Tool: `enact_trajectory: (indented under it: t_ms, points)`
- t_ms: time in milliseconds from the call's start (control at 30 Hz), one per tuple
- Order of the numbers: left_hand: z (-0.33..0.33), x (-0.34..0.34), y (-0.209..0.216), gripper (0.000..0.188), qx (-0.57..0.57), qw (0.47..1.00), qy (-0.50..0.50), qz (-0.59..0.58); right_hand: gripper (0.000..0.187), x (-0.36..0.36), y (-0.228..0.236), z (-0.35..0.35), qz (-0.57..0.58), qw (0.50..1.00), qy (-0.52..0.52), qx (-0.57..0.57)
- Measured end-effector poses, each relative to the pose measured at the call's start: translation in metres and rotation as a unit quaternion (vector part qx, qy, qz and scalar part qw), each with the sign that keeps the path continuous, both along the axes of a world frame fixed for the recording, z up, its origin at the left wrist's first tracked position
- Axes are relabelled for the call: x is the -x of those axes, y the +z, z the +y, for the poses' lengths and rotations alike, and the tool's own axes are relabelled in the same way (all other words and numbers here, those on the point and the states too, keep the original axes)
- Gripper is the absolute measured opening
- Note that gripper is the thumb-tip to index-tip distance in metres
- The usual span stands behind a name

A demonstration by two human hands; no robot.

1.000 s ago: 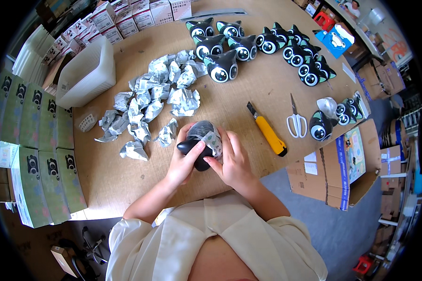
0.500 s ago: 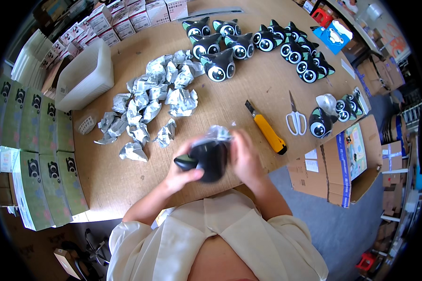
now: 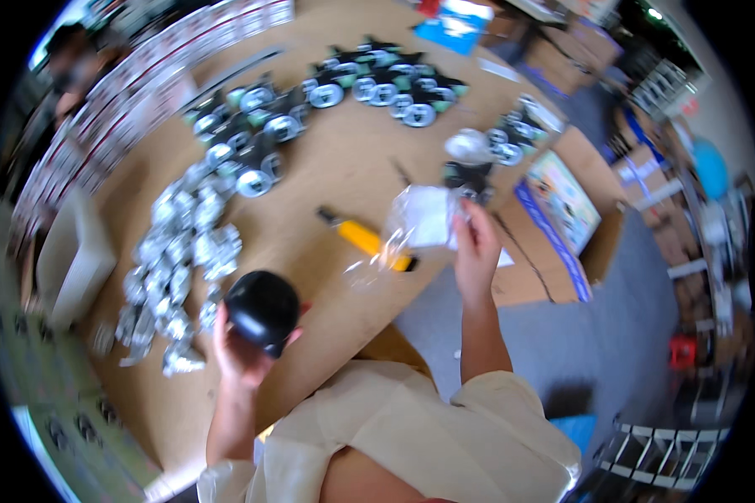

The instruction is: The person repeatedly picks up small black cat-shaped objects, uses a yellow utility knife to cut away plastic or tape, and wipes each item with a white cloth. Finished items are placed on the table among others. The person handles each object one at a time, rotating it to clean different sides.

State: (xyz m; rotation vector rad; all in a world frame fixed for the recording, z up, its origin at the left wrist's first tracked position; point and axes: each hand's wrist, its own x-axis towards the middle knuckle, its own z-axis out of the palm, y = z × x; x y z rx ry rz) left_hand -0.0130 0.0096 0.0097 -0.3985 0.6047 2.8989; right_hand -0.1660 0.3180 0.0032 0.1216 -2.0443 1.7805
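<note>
One glossy black figure (image 3: 262,307) lies between the cupped left fingers (image 3: 221,329).

Left hand (image 3: 242,359) now alone supports the glossy, rounded black figure (image 3: 262,308); right hand (image 3: 478,243), parted from it, holds the crinkled transparent plastic bag (image 3: 401,220), now off the figure. View turned rightward; a person (image 3: 72,67) appears, upper left.

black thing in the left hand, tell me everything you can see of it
The black thing is rounded and smooth, with a small blunt projection at its lower edge. It looks like glossy hard plastic, with faint highlights. No wrapping shows on it. The left hand holds it from below, with fingers at both sides, over the near part of the brown table. Blur hides finer detail.
</note>
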Motion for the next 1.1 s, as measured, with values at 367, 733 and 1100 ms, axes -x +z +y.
enact_trajectory:
  t_ms: [367,733,1100]
  points:
    - [0.021,0.016,0.009,0.075,0.028,0.999,-0.003,-0.035,0.045,0.092,-0.056,0.385,0.017,0.776,-0.491,-0.396]
    - [0.028,0.022,0.016,0.084,0.301,0.948,0.048,0.095,0.053,0.107,-0.116,0.386,-0.305,0.76,-0.291,-0.494]
    - [0.02,0.03,0.026,0.098,0.686,0.662,0.136,0.269,0.053,0.12,-0.124,0.381,-0.19,0.709,-0.327,-0.595]
